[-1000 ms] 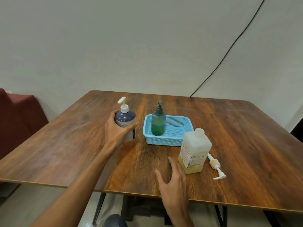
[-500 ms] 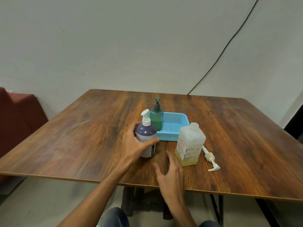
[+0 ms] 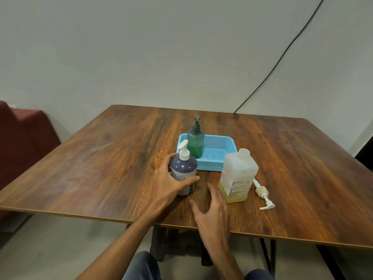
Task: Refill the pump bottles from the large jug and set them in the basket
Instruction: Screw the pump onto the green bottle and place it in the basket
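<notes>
- A wooden bench (image 3: 101, 162) with a dark, streaked brown grain and rounded corners fills the middle of the view; its far edge sits near the wall.
- A plain pale wall (image 3: 141, 47) rises behind it.
- A thin black cable (image 3: 279, 59) runs slantwise down the wall from the upper right and passes behind the bench's far edge.
- A dark red sofa (image 3: 22, 138) stands at the left, against the wall, beside the bench.
- A light grey floor (image 3: 60, 239) shows below the near edge.
- Black legs (image 3: 268, 259) stand under the bench.
- A dark opening (image 3: 366, 154) shows at the right edge.
</notes>
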